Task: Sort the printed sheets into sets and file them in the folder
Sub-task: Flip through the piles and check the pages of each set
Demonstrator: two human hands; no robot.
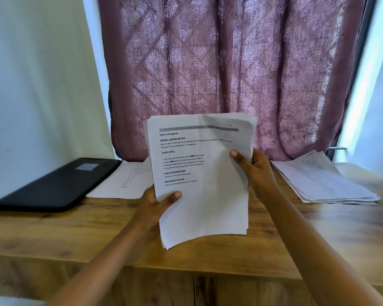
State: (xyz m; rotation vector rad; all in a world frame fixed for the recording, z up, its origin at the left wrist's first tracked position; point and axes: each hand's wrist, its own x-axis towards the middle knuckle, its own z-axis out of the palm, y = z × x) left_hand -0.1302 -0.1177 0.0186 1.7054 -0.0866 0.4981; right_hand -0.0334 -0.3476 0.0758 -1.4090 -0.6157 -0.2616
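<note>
Both hands hold a bundle of printed sheets upright above the middle of the wooden table. My left hand grips the bundle's left edge, thumb on the front page. On the right edge, my right hand pinches the sheets with its thumb on the front. The top page carries typed headings. A black folder lies closed at the table's back left. A sheet with a line drawing of a figure lies flat beside the folder. Another stack of printed sheets rests at the back right.
A mauve patterned curtain hangs behind the table, with white wall on the left. The table's front edge runs below my forearms.
</note>
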